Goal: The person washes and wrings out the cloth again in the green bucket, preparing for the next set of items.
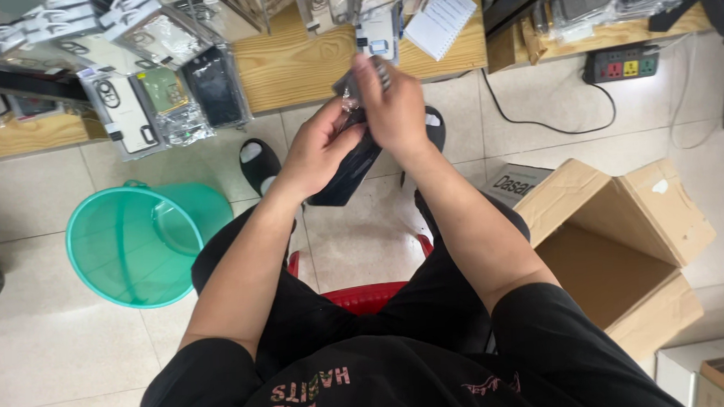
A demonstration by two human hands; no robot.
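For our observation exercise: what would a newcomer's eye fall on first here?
First, the two hands, left hand and right hand, meeting mid-frame around a dark phone case. Next, the green plastic bin on the floor at left, and the open cardboard box at right.

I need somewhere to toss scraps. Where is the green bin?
The green bin stands on the tiled floor at the person's left, below the wooden shelf.

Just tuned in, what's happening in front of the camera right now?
A seated person holds a dark phone case in both hands: the left hand grips it from the side, and the right hand works at its top end. A green plastic bin stands on the floor to the left, an open cardboard box to the right.
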